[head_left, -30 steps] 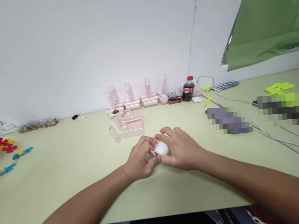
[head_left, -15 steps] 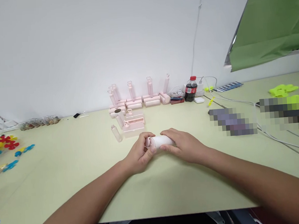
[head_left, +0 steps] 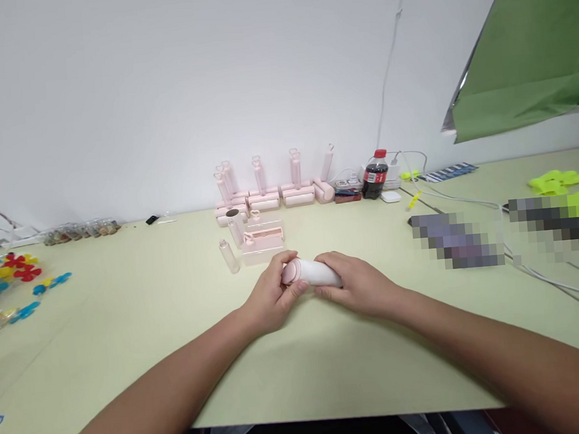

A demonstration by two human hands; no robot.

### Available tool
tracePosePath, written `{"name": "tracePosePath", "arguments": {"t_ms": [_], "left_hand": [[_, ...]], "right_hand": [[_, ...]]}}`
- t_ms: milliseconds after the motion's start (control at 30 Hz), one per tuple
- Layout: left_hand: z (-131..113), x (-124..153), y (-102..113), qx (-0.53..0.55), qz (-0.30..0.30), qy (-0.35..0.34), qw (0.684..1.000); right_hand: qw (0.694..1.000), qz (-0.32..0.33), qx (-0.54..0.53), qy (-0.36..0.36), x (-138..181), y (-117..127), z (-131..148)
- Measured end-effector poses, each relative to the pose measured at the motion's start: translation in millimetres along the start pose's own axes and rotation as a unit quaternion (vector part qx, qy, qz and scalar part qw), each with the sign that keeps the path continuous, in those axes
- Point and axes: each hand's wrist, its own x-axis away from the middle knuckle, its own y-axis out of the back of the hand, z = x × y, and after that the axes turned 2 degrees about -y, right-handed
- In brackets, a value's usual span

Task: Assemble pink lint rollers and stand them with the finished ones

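Between my hands, above the table, is a lint roller (head_left: 318, 273) with a white roll and a pink end piece at its left. My left hand (head_left: 274, 293) grips the pink end, thumb in front and fingers behind. Around the right part of the white roll closes my right hand (head_left: 357, 283), covering that end. Just beyond my hands lie a pink lint roller case (head_left: 265, 237), partly in clear plastic, and a clear pinkish tube (head_left: 229, 256). A white roll with a brown core (head_left: 235, 228) stands tilted beside them.
Several pink lint rollers (head_left: 298, 195) line the wall, handles upright. To their right stands a cola bottle (head_left: 375, 175). White cables (head_left: 513, 253) and blurred dark objects lie at the right. Colourful plastic flower pieces (head_left: 20, 268) and small bagged items (head_left: 83, 232) are at the left.
The pink end piece, earlier standing slightly apart and askew at the left of the white roll, now sits close against it. The roller has tilted a little. The camera view has shifted slightly.
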Motion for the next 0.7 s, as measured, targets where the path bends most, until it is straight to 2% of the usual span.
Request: {"name": "tracePosePath", "arguments": {"t_ms": [67,133,200,233,300,367,433,500,567,700], "left_hand": [[-3.2,-4.7,12.6,-0.054,-0.062,0.000,0.997],[-5.7,-10.8,34.9,-0.138,-0.171,0.025,0.975],[-4.3,-16.5,62.9,-0.204,-0.269,0.098,0.936],[-1.4,-18.5,76.6,-0.225,-0.281,0.141,0.922],[8.4,-20.2,99.5,-0.237,-0.233,0.224,0.916],[21.2,-19.1,113.2,-0.208,-0.134,0.290,0.924],[32.3,-16.9,118.8,-0.169,-0.047,0.323,0.930],[38.3,-15.3,120.2,-0.139,0.003,0.318,0.938],[38.6,-15.2,119.8,-0.126,0.009,0.290,0.948],[28.8,-17.9,110.0,-0.076,-0.067,0.202,0.974]], "right_hand": [[0.999,-0.010,-0.045,-0.009,-0.4,0.7,1.3],[0.993,-0.017,-0.110,-0.037,-1.5,0.8,1.2],[0.981,-0.024,-0.183,-0.067,-3.1,-0.2,-0.8],[0.972,-0.028,-0.220,-0.079,-4.2,-0.9,-2.4],[0.951,-0.041,-0.293,-0.093,-6.4,-2.8,-6.5],[0.927,-0.052,-0.358,-0.104,-8.5,-4.4,-10.7],[0.901,-0.056,-0.413,-0.124,-10.0,-5.3,-14.0],[0.874,-0.055,-0.461,-0.146,-10.7,-5.3,-15.6],[0.846,-0.053,-0.504,-0.163,-10.8,-4.8,-15.1],[0.792,-0.035,-0.584,-0.175,-10.1,-4.1,-10.7]]}}
